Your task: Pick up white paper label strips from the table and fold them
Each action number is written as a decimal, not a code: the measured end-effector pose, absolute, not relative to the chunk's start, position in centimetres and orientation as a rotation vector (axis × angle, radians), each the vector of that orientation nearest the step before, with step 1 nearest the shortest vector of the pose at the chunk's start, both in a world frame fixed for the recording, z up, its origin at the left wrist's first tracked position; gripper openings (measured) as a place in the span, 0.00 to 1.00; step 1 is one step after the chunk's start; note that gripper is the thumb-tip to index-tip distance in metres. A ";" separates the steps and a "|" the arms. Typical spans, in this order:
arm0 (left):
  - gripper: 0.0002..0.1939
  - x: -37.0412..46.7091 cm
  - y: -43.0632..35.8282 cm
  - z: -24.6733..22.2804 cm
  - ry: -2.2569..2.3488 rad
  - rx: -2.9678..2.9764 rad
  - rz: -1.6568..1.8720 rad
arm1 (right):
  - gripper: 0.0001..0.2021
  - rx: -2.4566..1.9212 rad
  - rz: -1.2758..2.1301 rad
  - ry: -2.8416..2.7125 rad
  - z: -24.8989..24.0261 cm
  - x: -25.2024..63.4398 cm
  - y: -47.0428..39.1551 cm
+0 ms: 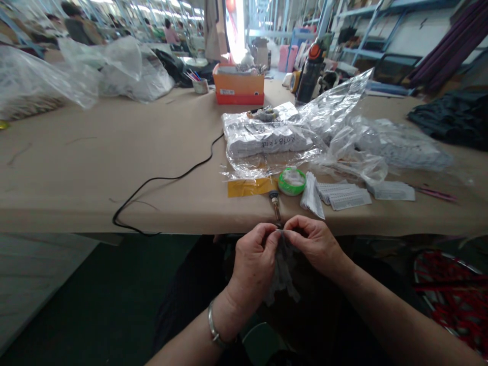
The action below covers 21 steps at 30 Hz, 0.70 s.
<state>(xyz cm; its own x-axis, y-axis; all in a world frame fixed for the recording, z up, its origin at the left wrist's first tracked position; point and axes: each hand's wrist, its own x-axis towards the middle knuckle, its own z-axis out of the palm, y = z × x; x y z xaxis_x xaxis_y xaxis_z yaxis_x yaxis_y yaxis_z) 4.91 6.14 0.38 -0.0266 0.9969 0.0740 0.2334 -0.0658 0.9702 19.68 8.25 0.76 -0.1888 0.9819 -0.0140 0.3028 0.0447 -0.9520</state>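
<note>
At the table's front edge, my left hand (254, 259) and my right hand (318, 246) meet with thumbs and forefingers pinched together. Between them they hold the top of some thin whitish strips (282, 274), which hang down below my fingers. Whether the strips are cloth or plastic, I cannot tell. Just beyond my fingertips lies a soldering iron (274, 198), its metal end pointing at them. Close by stand a green round tub (292, 181) with white stuff in it and several stacks of white printed labels (343, 194).
Behind the iron are a yellow tape strip (249, 187) and a clear plastic bag (270, 140) of white bundles. A black cord (163, 178) crosses the brown table (76, 173). Farther off are an orange box (239, 84), a dark bottle (307, 76) and pink scissors (434, 193).
</note>
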 end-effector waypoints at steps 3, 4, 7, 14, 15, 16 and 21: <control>0.06 4.9 6.4 0.5 1.416 1.498 1.153 | 0.06 -1.334 1.075 -1.656 0.7 19.7 8.3; 0.06 4.8 6.5 0.6 1.431 1.524 1.146 | 0.06 -1.336 1.045 -1.676 0.7 19.7 8.4; 0.07 4.8 6.6 0.5 1.460 1.598 1.120 | 0.06 -1.330 0.982 -1.713 0.7 19.7 8.5; 0.08 4.9 6.8 0.1 1.492 1.642 1.090 | 0.05 -1.326 0.925 -1.737 0.5 19.6 8.7; 0.08 4.9 6.9 0.1 1.490 1.645 1.093 | 0.05 -1.322 0.918 -1.736 0.5 19.6 8.8; 0.08 4.9 7.0 0.1 1.488 1.648 1.095 | 0.05 -1.317 0.913 -1.733 0.4 19.6 8.9; 0.07 5.0 7.4 0.0 1.485 1.648 1.112 | 0.06 -1.308 0.930 -1.702 0.0 19.6 9.2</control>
